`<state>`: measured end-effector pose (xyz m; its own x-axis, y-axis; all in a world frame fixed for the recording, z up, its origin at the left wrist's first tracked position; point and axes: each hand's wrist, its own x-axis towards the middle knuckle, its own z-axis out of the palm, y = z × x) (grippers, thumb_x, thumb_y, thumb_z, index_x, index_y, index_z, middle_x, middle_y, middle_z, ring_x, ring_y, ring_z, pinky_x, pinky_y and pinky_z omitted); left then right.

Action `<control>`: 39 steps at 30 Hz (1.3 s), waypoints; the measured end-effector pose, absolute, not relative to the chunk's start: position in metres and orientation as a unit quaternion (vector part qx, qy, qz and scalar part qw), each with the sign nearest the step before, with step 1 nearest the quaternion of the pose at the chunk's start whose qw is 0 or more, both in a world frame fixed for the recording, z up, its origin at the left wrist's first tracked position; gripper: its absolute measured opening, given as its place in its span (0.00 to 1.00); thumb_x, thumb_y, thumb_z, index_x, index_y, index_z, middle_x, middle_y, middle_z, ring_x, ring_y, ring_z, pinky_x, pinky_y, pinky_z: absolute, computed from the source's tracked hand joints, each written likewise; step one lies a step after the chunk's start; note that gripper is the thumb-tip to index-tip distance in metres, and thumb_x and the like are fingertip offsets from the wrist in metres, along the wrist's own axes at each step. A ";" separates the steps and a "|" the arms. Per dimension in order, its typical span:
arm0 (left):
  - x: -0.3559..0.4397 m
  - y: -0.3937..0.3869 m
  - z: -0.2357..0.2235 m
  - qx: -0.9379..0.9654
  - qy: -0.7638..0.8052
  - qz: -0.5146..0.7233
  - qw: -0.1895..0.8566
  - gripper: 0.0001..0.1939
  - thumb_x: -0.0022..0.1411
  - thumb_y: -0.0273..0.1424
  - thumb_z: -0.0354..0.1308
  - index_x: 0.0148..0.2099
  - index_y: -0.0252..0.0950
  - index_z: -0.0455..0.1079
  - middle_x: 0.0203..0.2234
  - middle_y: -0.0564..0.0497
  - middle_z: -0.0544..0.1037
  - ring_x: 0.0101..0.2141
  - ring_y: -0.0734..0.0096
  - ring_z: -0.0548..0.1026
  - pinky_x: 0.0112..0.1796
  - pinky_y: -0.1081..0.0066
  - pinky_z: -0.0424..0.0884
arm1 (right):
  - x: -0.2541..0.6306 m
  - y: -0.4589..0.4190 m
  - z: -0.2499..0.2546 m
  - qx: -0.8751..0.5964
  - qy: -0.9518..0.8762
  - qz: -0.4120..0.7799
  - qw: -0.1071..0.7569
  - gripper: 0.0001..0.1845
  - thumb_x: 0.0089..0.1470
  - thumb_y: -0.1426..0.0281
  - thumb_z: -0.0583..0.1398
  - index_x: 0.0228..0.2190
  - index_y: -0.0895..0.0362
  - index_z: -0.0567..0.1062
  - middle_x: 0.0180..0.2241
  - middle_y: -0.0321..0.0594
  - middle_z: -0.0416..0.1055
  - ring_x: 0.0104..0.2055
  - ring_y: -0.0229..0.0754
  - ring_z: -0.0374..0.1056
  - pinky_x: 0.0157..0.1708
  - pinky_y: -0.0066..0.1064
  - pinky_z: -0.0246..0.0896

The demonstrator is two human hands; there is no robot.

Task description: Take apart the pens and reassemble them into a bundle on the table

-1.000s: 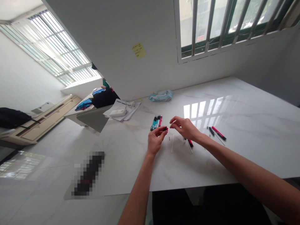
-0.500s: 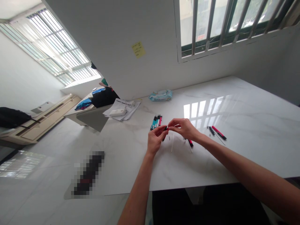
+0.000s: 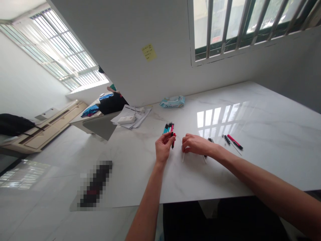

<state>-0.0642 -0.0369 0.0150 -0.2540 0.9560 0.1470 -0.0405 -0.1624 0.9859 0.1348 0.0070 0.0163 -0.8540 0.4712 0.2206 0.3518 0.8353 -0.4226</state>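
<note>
Your left hand (image 3: 163, 146) is pinching a red-tipped pen (image 3: 173, 143) by the pen row (image 3: 168, 127), and your right hand (image 3: 198, 144) is curled right by a white stick (image 3: 183, 158), can't tell if it's gripped.

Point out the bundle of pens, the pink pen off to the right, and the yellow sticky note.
Bundle of pens (image 3: 168, 127), head view, on the barrels.
Pink pen (image 3: 233, 141), head view, on its pink barrel.
Yellow sticky note (image 3: 149, 52), head view, on its middle.
</note>
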 end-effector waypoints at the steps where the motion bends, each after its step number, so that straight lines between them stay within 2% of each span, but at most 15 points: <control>1: -0.064 -0.037 0.015 0.456 0.503 0.612 0.406 0.21 0.51 0.38 0.76 0.45 0.33 0.80 0.39 0.43 0.86 0.36 0.63 0.83 0.44 0.61 0.78 | 0.132 0.007 0.013 -0.213 -0.949 0.172 0.159 0.08 0.59 0.76 0.65 0.34 0.53 0.85 0.37 0.43 0.79 0.43 0.47 0.69 0.41 0.35 0.63; 6: -0.066 -0.036 0.013 0.455 0.511 0.614 0.395 0.22 0.51 0.38 0.76 0.46 0.33 0.79 0.38 0.43 0.86 0.35 0.65 0.83 0.43 0.64 0.78 | 0.127 0.003 0.013 -0.188 -0.950 0.157 0.196 0.08 0.63 0.77 0.61 0.35 0.57 0.81 0.38 0.45 0.78 0.41 0.46 0.68 0.41 0.35 0.62; 12: -0.068 -0.036 0.013 0.466 0.515 0.604 0.390 0.22 0.51 0.38 0.76 0.47 0.34 0.79 0.39 0.44 0.85 0.38 0.64 0.83 0.44 0.66 0.77 | 0.142 0.005 0.038 -0.253 -0.810 0.324 0.419 0.09 0.68 0.69 0.58 0.39 0.54 0.80 0.38 0.41 0.79 0.38 0.41 0.72 0.40 0.34 0.67; 15: -0.066 -0.036 0.013 0.479 0.514 0.591 0.395 0.22 0.52 0.37 0.75 0.47 0.35 0.79 0.40 0.43 0.85 0.39 0.63 0.83 0.43 0.67 0.77 | 0.144 0.011 0.039 -0.273 -0.722 0.428 0.471 0.11 0.65 0.66 0.60 0.42 0.54 0.82 0.39 0.42 0.81 0.41 0.43 0.76 0.42 0.35 0.70; 18: -0.064 -0.037 0.013 0.494 0.518 0.573 0.401 0.22 0.52 0.37 0.75 0.49 0.35 0.79 0.40 0.43 0.85 0.40 0.62 0.83 0.41 0.67 0.77 | 0.143 0.016 0.035 -0.293 -0.655 0.498 0.487 0.15 0.57 0.66 0.65 0.46 0.54 0.83 0.41 0.43 0.82 0.43 0.44 0.77 0.46 0.38 0.73; 20: -0.064 -0.037 0.012 0.511 0.517 0.557 0.402 0.22 0.53 0.37 0.74 0.50 0.36 0.79 0.40 0.43 0.85 0.40 0.61 0.83 0.40 0.67 0.78 | 0.141 0.017 0.032 -0.313 -0.632 0.505 0.497 0.16 0.55 0.64 0.68 0.44 0.55 0.84 0.39 0.43 0.82 0.41 0.44 0.77 0.45 0.38 0.73; 25: -0.064 -0.038 0.009 0.548 0.520 0.527 0.390 0.21 0.55 0.37 0.74 0.50 0.36 0.80 0.40 0.43 0.85 0.40 0.61 0.83 0.41 0.66 0.78 | 0.138 0.016 0.031 -0.309 -0.604 0.512 0.527 0.18 0.60 0.55 0.65 0.39 0.57 0.85 0.29 0.41 0.78 0.31 0.40 0.70 0.34 0.33 0.69; 30: -0.065 -0.038 0.009 0.557 0.515 0.522 0.390 0.21 0.55 0.37 0.74 0.50 0.36 0.80 0.40 0.43 0.85 0.38 0.63 0.83 0.41 0.67 0.78 | 0.135 0.014 0.031 -0.306 -0.616 0.524 0.502 0.19 0.60 0.55 0.65 0.38 0.57 0.85 0.30 0.41 0.79 0.32 0.40 0.70 0.36 0.33 0.68; 36: -0.063 -0.038 0.010 0.546 0.492 0.534 0.418 0.22 0.55 0.38 0.74 0.50 0.36 0.79 0.40 0.43 0.85 0.38 0.64 0.83 0.38 0.69 0.77 | 0.132 0.009 0.029 -0.304 -0.659 0.520 0.451 0.18 0.61 0.56 0.63 0.33 0.57 0.85 0.32 0.42 0.81 0.35 0.42 0.72 0.37 0.33 0.67; 39: -0.062 -0.039 0.013 0.525 0.475 0.552 0.440 0.22 0.54 0.38 0.75 0.49 0.36 0.79 0.40 0.44 0.85 0.37 0.64 0.82 0.36 0.69 0.77 | 0.131 0.009 0.024 -0.294 -0.690 0.512 0.418 0.18 0.60 0.56 0.65 0.40 0.56 0.85 0.32 0.40 0.80 0.34 0.42 0.71 0.37 0.33 0.66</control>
